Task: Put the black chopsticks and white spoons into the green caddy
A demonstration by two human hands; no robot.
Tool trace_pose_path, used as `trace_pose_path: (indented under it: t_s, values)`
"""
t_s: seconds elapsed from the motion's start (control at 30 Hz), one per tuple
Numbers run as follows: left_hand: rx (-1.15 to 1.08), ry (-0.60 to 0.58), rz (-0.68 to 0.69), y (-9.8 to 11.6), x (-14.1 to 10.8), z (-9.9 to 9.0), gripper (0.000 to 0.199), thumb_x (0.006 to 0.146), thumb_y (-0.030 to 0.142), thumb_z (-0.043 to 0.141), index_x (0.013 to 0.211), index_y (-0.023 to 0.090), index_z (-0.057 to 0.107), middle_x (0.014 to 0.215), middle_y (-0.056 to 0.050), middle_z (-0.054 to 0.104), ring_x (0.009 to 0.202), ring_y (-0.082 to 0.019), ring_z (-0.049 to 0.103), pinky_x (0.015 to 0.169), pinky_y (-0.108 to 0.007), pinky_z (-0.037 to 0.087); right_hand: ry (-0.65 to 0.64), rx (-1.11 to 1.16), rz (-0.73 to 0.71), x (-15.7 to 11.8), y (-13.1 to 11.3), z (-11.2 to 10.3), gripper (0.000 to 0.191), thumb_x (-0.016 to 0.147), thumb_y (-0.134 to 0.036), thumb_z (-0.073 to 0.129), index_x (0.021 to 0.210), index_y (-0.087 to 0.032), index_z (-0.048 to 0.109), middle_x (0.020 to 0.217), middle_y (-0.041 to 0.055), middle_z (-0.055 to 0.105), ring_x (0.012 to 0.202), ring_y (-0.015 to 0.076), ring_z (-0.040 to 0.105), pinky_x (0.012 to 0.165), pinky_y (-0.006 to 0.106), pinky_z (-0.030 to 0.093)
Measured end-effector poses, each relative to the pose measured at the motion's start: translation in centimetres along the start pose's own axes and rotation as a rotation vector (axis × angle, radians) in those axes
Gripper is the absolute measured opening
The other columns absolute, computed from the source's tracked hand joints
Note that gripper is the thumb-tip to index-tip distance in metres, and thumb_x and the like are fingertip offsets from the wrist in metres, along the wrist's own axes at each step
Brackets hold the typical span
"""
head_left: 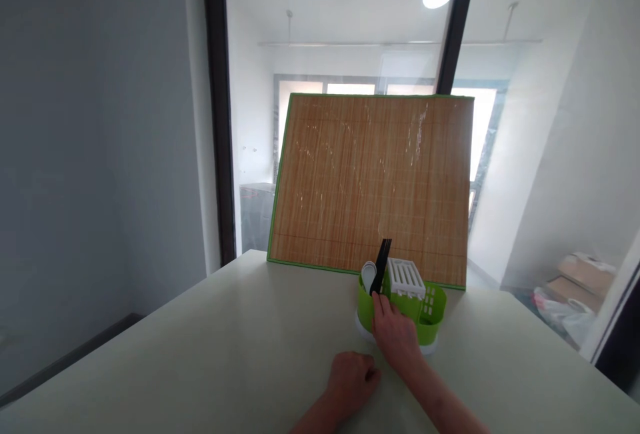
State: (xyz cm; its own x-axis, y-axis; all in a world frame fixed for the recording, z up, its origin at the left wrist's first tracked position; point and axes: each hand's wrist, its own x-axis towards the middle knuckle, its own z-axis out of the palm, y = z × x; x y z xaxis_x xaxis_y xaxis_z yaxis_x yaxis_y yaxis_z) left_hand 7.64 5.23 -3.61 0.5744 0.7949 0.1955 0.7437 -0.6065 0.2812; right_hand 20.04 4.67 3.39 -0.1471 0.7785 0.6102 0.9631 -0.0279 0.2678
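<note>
Head view: your right hand [395, 334] pinches an upright black fork [381, 266] in the green cutlery caddy [430, 317]; left hand [351, 379] rests clenched, empty, on counter [200, 354].

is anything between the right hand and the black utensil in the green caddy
Nothing visible. The right hand is already at the green caddy, fingers on the black utensil standing in it. The left hand rests as a fist on the table, apart from it.

Head camera looks forward, down over table [200, 354].

green caddy [425, 314], black fork [382, 264]; tan mat [370, 181]
</note>
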Motion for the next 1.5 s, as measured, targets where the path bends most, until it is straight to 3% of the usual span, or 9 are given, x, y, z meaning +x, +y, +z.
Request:
trace_pose_path:
  t_s: [0.2,0.4,0.57,1.07,1.27,1.4,1.5]
  values:
    - [-0.026,-0.025,-0.020,-0.1,0.1,0.0,0.028,0.082,0.033,0.043,0.075,0.020,0.067,0.075,-0.005,0.069,0.075,-0.020,0.063,0.067,-0.028,0.038,0.004,-0.053,0.034,0.3,0.2,0.3,0.030,0.088,-0.009,0.038,0.115,-0.014,0.052,0.088,0.0095,0.059,0.070,0.0193,0.059,0.054,0.029,0.046]
    - [-0.016,0.013,0.011,-0.6,0.2,0.6,0.028,0.083,0.035,0.044,0.073,0.020,0.065,0.073,-0.004,0.067,0.072,-0.019,0.061,0.065,-0.027,0.036,0.000,-0.094,0.051,-0.5,2.3,0.6,0.028,0.091,-0.014,0.039,0.116,-0.014,0.053,0.090,0.0098,0.060,0.070,0.0192,0.058,0.056,0.029,0.045]
    - [-0.024,0.031,0.015,-0.8,0.1,0.7,0.028,0.083,0.035,0.043,0.073,0.020,0.064,0.071,-0.003,0.066,0.070,-0.017,0.059,0.064,-0.026,0.035,-0.027,-0.125,0.088,-1.7,6.1,0.9,0.027,0.092,-0.016,0.040,0.116,-0.014,0.053,0.093,0.0099,0.060,0.074,0.0208,0.058,0.055,0.029,0.043]
    - [-0.025,0.033,0.002,-0.6,0.1,0.0,0.028,0.084,0.035,0.041,0.069,0.020,0.060,0.068,-0.002,0.064,0.067,-0.017,0.056,0.062,-0.027,0.032,-0.141,-0.212,0.248,-5.8,21.2,1.4,0.026,0.092,-0.015,0.042,0.114,-0.012,0.057,0.101,0.0142,0.061,0.087,0.0254,0.059,0.055,0.031,0.048]
    - [-0.033,0.012,-0.010,-0.7,0.2,0.1,0.029,0.084,0.037,0.040,0.068,0.020,0.058,0.070,-0.003,0.063,0.068,-0.017,0.055,0.064,-0.028,0.032,-0.181,-0.204,0.287,-6.9,24.3,1.3,0.028,0.095,-0.016,0.036,0.111,-0.012,0.059,0.102,0.0165,0.061,0.082,0.0220,0.062,0.054,0.028,0.045]
    - [-0.032,0.022,-0.023,-0.7,0.3,0.2,0.029,0.084,0.037,0.041,0.068,0.020,0.058,0.068,-0.003,0.062,0.069,-0.017,0.054,0.065,-0.028,0.032,-0.192,-0.197,0.305,-7.1,25.2,1.3,0.026,0.092,-0.013,0.040,0.109,-0.013,0.059,0.102,0.0150,0.062,0.082,0.0236,0.062,0.053,0.028,0.048]
    - [-0.028,0.024,-0.014,-0.7,0.3,0.2,0.029,0.084,0.037,0.040,0.068,0.020,0.058,0.068,-0.002,0.062,0.068,-0.017,0.055,0.064,-0.028,0.033,-0.178,-0.183,0.312,-7.4,25.3,1.4,0.031,0.090,-0.012,0.040,0.118,-0.014,0.054,0.114,0.0157,0.058,0.084,0.0243,0.062,0.051,0.028,0.049]
